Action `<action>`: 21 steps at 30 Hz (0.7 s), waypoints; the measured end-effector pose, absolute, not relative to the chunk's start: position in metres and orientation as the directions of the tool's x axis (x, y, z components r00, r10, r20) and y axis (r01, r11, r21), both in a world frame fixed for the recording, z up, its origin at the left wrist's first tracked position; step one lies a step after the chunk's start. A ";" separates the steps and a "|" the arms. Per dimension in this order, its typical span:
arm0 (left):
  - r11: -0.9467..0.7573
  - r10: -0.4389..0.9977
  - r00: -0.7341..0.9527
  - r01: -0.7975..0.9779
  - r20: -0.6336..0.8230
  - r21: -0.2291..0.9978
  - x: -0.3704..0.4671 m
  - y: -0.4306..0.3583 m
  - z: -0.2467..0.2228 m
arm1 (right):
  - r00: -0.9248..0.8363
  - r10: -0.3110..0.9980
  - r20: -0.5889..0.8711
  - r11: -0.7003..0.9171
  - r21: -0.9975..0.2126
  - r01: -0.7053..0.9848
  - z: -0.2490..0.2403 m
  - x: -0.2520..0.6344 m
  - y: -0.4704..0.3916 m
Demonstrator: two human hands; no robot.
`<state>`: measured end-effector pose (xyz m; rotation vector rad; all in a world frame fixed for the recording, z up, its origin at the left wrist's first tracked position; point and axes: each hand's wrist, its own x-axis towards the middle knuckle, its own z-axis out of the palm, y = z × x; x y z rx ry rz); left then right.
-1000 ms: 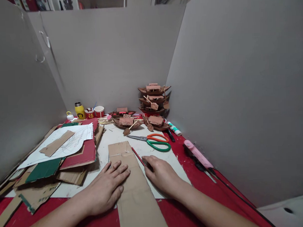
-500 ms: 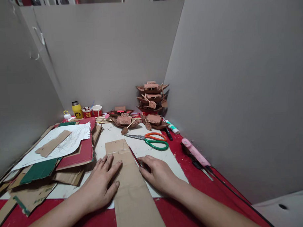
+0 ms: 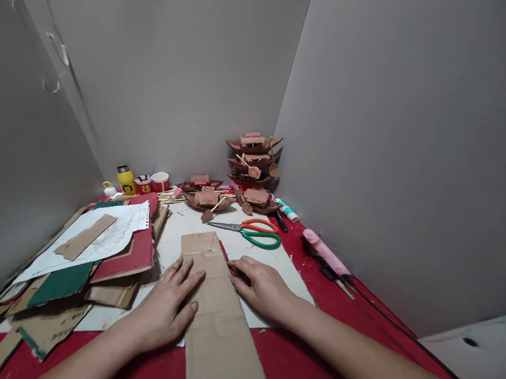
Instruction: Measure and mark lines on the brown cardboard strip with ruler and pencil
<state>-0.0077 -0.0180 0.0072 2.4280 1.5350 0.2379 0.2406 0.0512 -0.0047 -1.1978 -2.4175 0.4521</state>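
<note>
A long strip of brown cardboard (image 3: 216,318) lies lengthwise before me, its far end creased across. My left hand (image 3: 174,300) rests with fingers spread on the strip's left edge. Beside the right edge, my right hand (image 3: 256,286) pinches a slim red pencil (image 3: 224,254), which lies close along the cardboard and points away from me. Beyond the hands are scissors (image 3: 254,232) with one orange and one green handle, blades pointing left. White paper (image 3: 273,299) lies under the strip.
Cardboard scraps and a scribbled sheet (image 3: 125,232) pile up at left. Several small brown model boats (image 3: 254,159) stand at the back, beside cups (image 3: 160,181) and a yellow bottle (image 3: 126,181). A pink glue gun (image 3: 325,253) with a cord lies right, near the grey wall (image 3: 392,140).
The cardboard strip has turned slightly, its far end shifting right and its near end left. Both hands stay nearly in place, the right one still pinching the pencil. The view has tilted down a little.
</note>
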 end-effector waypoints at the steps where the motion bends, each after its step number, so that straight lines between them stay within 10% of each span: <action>1: -0.410 0.903 0.429 0.860 0.004 0.304 -0.008 -0.018 0.007 | -0.547 0.810 0.213 0.578 -0.453 0.679 -0.005 0.241 0.052; 21: -0.389 0.920 0.386 0.870 0.072 0.302 -0.009 -0.014 0.004 | -0.550 0.801 0.235 0.594 -0.425 0.683 -0.008 0.241 0.052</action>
